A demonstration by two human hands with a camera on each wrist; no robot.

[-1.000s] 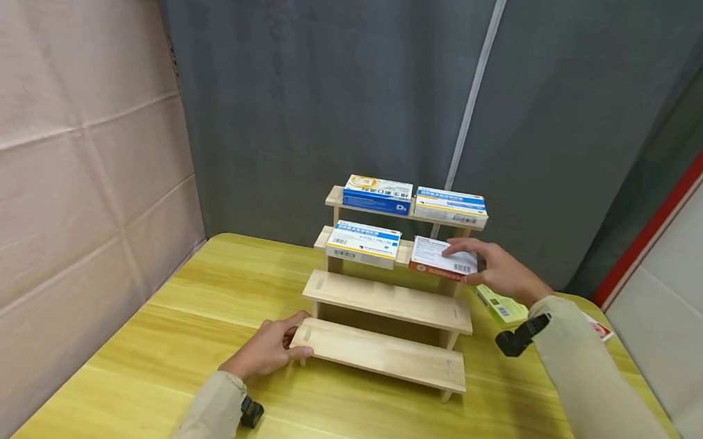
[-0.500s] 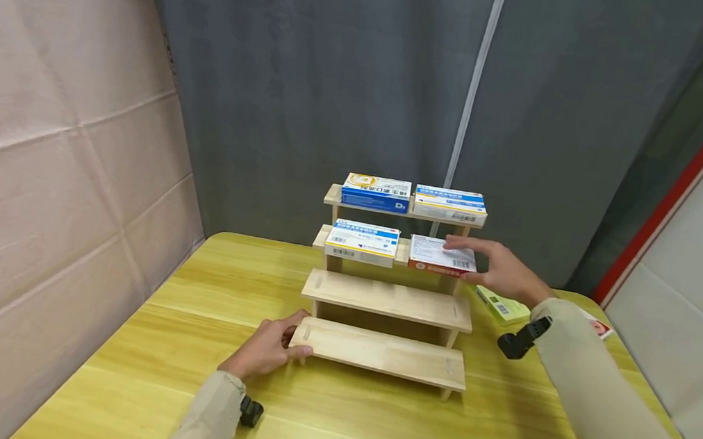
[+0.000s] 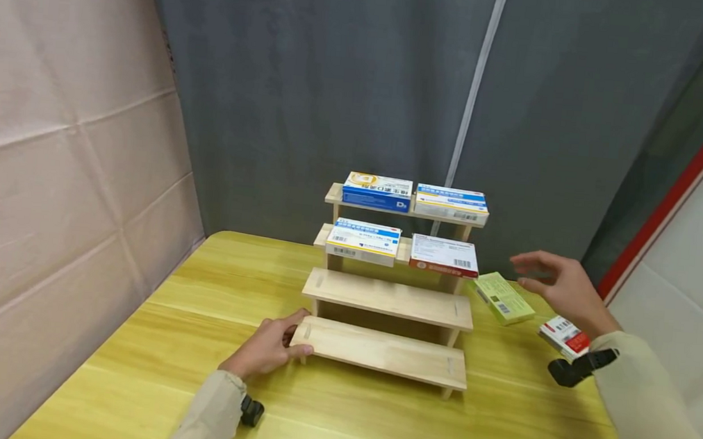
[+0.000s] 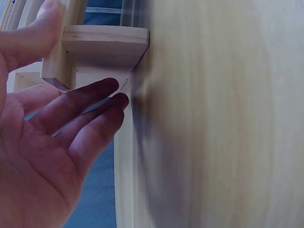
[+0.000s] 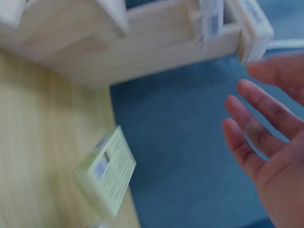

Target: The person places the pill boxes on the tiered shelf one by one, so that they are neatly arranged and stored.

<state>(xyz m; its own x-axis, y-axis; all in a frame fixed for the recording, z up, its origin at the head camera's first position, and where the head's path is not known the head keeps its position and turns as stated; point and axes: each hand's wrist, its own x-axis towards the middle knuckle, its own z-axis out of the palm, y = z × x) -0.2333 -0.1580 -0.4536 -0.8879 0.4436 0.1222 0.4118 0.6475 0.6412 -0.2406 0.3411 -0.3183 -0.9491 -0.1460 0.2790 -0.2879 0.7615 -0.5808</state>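
A four-step wooden display stand stands on the table. My left hand holds the left end of its lowest step; in the left wrist view the thumb lies on the board and the other fingers reach past its edge. On the second step from the top lie a white-and-red medicine box, at right, and a white-and-blue medicine box. My right hand is in the air right of the stand, fingers apart and holding nothing. Near it on the table lies a light green box.
The top step carries a blue-and-white box and another white-and-blue box. A red-and-white box lies on the table under my right wrist. Behind the table hangs a grey curtain.
My right hand has let go of the white-and-red medicine box and moved right, off the stand. That box stays on its step. The left hand has not moved.
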